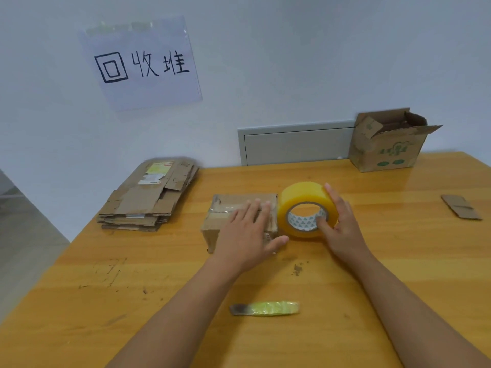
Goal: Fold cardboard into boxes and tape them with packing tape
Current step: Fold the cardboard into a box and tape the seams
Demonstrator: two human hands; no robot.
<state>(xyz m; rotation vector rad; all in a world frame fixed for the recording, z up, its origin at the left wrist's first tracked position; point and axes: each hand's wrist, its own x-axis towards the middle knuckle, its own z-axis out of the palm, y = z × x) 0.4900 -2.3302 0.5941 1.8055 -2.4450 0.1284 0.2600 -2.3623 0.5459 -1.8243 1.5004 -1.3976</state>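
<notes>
A small closed cardboard box [225,208] lies mid-table, with clear tape across its top. My left hand [247,235] rests flat on the box with straight fingers, the thumb stretched toward the tape roll. A big yellow packing tape roll [300,197] stands on edge against the box's right end. My right hand [340,224] grips the roll, thumb hooked into the core and fingers over the outer rim.
A stack of flattened cardboard [148,200] sits at the table's far left edge. An open box with green print [385,147] stands at the back right. A small flat cardboard piece [461,207] lies far right. A yellow-handled knife [265,308] lies near me.
</notes>
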